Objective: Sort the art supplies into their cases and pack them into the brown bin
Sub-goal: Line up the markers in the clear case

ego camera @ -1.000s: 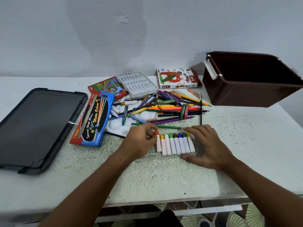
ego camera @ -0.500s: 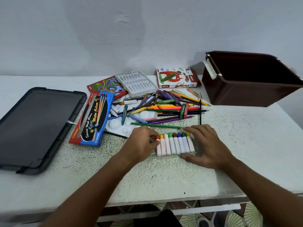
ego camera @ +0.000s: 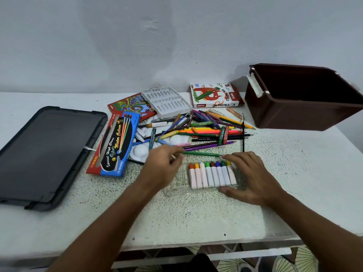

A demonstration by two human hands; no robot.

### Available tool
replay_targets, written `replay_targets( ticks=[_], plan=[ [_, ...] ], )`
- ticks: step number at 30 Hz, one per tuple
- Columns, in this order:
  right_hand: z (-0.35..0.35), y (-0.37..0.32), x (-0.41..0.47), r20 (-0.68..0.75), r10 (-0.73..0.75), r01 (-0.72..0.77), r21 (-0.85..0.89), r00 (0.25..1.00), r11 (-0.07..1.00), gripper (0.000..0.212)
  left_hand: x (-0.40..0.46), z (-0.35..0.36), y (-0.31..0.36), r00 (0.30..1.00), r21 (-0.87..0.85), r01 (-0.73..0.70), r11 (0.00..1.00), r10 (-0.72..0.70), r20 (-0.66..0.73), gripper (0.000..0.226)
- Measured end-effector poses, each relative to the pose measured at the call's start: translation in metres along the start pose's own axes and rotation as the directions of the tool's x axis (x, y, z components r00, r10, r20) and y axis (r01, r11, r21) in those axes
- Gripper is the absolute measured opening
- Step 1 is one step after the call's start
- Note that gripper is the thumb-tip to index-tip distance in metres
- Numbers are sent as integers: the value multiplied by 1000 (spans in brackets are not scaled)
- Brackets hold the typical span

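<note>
Crayons (ego camera: 212, 174) sat in a row in the clear tray (ego camera: 176, 190), right hand (ego camera: 253, 178) spread wide against its end. Left hand (ego camera: 164, 166), blurred, hovered at the green pencil (ego camera: 202, 153); grip unclear. Brown bin (ego camera: 298, 107) waited far right.

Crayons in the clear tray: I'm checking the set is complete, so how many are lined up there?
8 crayons lie side by side in the clear tray, tips away from the person: orange, yellow-orange, white, green, brown, blue, dark green, yellow. None looks hidden.
</note>
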State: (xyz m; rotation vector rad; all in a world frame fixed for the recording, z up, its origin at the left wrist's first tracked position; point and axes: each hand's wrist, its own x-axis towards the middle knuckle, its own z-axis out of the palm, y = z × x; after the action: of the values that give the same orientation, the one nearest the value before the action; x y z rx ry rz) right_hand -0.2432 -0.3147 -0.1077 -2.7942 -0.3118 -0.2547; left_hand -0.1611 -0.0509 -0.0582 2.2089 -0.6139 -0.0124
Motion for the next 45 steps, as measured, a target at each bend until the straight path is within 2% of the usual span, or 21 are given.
replay_targets(
  ticks=[2, 4, 7, 9, 11, 16, 21, 25, 29, 37, 42, 45],
  plan=[
    [0, 0, 0, 0, -1, 1, -13, 1000, 1000, 85, 11, -19, -17, 988, 180, -36, 983, 62, -142, 23],
    [0, 0, 0, 0, 0, 0, -14, 1000, 1000, 85, 26, -40, -41, 977, 445, -16, 895, 109, -184, 35],
    [0, -1, 0, 3, 3, -3, -12, 1000, 1000, 86, 44, -61, -71, 998, 716, -10, 698, 52, -37, 47],
    [0, -1, 0, 5, 5, -5, -11, 1000, 1000, 85, 48, -64, -79, 998, 794, -41, 606, -10, 60, 41],
    [0, -1, -1, 4, 7, -7, -14, 1000, 1000, 85, 49, -65, -83, 995, 815, -100, 570, 39, 95, 30],
    [0, -1, -1, 9, 11, -11, -17, 1000, 1000, 86, 47, -66, -93, 956, 752, -246, 612, 280, 85, 7],
    [1, 0, 0, 15, 12, -12, -20, 1000, 1000, 86, 32, -60, -72, 890, 537, -399, 743, 454, 32, 23],
    [1, 0, 1, 19, 19, -19, -14, 1000, 1000, 86, 15, -36, -48, 801, 358, -590, 724, 579, 150, 23],
    [0, -1, 0, 18, 25, -25, -7, 1000, 1000, 87, 2, -14, -38, 782, 258, -623, 739, 589, 201, 20],
    [-1, -3, 0, 8, 22, -22, -11, 1000, 1000, 85, -6, 2, -38, 705, 268, -708, 653, 672, 228, 18],
    [0, -2, 0, 7, 26, -26, -16, 1000, 1000, 85, -7, 4, -37, 719, 197, -694, 692, 655, 232, 3],
    [0, -2, 0, 11, 31, -31, -23, 999, 999, 86, -8, 6, -37, 729, 200, -682, 704, 631, 265, 9]
  ],
)
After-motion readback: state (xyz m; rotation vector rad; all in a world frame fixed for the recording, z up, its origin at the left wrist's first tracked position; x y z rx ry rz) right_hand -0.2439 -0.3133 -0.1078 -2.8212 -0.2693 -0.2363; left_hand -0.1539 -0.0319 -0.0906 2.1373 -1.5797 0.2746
